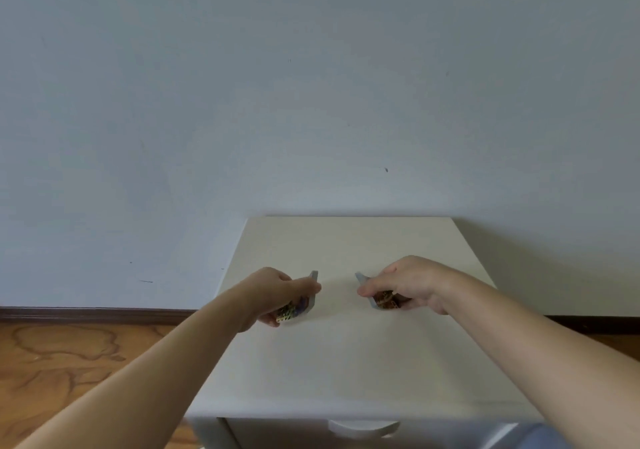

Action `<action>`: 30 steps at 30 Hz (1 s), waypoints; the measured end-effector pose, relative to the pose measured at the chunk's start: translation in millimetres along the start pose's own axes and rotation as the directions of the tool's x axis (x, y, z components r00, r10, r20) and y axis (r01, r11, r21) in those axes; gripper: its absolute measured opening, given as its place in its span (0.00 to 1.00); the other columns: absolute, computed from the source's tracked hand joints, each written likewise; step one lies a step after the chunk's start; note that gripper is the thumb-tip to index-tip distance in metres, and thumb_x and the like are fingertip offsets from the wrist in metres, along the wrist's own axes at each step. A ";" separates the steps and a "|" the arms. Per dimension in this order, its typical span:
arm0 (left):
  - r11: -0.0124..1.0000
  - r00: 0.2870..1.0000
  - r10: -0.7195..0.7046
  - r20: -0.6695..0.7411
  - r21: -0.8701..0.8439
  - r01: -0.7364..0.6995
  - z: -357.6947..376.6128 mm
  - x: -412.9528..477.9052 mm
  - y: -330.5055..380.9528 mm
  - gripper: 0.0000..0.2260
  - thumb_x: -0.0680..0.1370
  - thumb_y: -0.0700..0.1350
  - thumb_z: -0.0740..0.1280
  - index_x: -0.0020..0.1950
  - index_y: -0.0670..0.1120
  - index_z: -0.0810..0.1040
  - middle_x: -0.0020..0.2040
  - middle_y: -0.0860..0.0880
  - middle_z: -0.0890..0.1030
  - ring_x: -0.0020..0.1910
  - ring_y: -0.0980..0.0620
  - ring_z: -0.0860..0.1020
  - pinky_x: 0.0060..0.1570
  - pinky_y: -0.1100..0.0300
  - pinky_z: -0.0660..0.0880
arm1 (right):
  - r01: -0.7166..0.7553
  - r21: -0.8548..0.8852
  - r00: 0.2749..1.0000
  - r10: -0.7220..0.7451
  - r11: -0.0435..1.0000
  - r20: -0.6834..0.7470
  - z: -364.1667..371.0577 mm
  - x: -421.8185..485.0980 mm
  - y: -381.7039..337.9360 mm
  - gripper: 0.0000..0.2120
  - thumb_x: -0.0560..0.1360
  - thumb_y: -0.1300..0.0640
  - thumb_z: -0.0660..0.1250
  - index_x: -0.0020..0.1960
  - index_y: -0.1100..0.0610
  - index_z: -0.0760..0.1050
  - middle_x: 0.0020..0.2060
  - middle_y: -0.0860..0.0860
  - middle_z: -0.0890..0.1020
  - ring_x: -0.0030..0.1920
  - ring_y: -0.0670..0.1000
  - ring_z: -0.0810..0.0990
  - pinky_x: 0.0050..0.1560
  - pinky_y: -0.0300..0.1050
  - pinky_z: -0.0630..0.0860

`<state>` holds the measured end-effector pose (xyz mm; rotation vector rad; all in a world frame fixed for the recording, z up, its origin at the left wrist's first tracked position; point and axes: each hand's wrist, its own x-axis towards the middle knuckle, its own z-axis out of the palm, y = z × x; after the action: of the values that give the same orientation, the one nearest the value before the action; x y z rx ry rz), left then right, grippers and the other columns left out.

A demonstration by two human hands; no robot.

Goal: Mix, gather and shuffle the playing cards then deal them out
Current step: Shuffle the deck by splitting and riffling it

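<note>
The deck is split into two packets on the white cabinet top (346,351). My left hand (273,292) grips the left packet of playing cards (300,304), whose inner end bends upward. My right hand (408,284) grips the right packet of playing cards (381,299), its inner end also bent up. The two raised ends face each other across a gap and do not touch. Patterned card backs show under both palms; most of each packet is hidden by fingers.
The cabinet stands against a plain pale wall (311,102). Its drawer front with a curved handle (363,428) is at the near edge. Wooden floor (69,362) and a dark skirting board lie to the left.
</note>
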<state>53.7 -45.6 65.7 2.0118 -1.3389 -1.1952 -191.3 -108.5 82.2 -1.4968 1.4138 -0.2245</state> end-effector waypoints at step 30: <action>0.973 0.937 0.210 -0.278 -0.032 -0.227 50.0 -5.9 -17.6 0.28 0.68 0.41 0.78 0.60 0.58 0.69 0.53 0.47 0.81 0.48 0.46 0.82 0.43 0.55 0.79 | 0.196 -0.208 0.928 -0.250 0.958 -0.277 24.0 4.5 8.6 0.30 0.69 0.62 0.77 0.66 0.48 0.69 0.51 0.50 0.76 0.50 0.53 0.78 0.45 0.43 0.73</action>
<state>19.7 -27.8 28.7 1.8465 -1.3255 -0.8167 -178.3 -97.8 62.6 -1.8339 1.5304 -0.4990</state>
